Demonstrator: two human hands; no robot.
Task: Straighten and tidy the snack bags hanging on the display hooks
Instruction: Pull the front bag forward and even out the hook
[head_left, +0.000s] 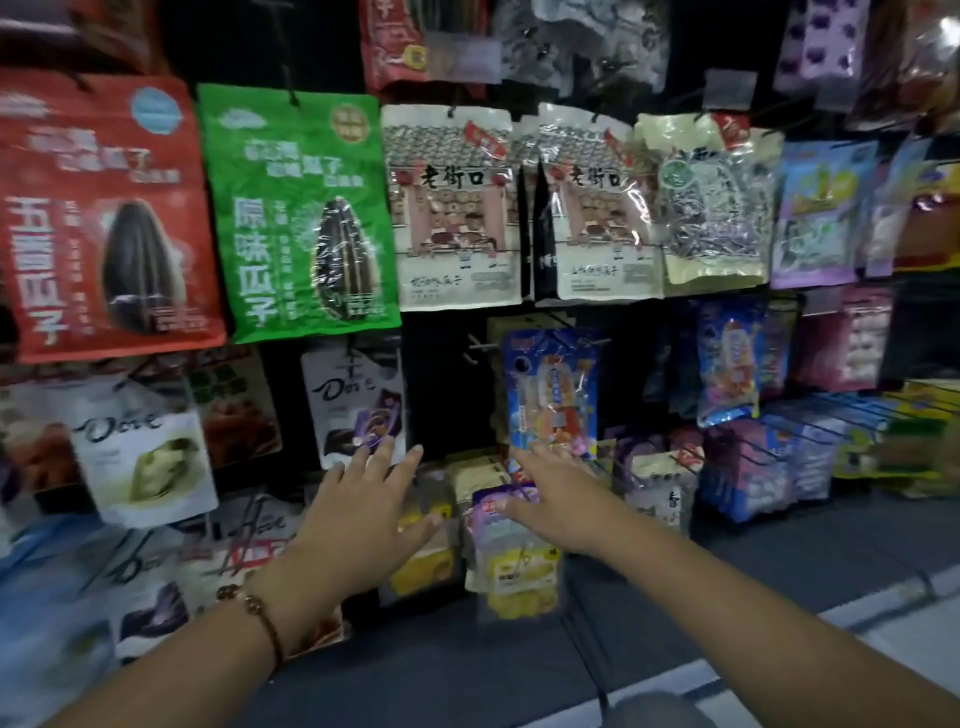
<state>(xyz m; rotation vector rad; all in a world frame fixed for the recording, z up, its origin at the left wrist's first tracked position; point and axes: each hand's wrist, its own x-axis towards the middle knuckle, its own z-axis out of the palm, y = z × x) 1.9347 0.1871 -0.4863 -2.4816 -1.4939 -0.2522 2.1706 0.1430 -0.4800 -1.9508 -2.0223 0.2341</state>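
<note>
Snack bags hang on hooks across a dark display wall. My left hand (358, 512) stretches forward with fingers spread; its fingertips lie at the lower edge of a white Dove bag (356, 402). My right hand (553, 501) also reaches out flat, fingers straight, just under a blue candy bag (553, 389) and over a purple and yellow bag (514, 551). Neither hand holds anything. A bare hook (475, 349) sticks out left of the blue bag.
Red (104, 218) and green (298, 213) sunflower seed bags hang upper left, two white seed bags (452, 208) in the middle. Another Dove bag (143, 449) hangs tilted at lower left. Wire hooks with blue packs (753, 467) jut out at right. Grey floor lies below.
</note>
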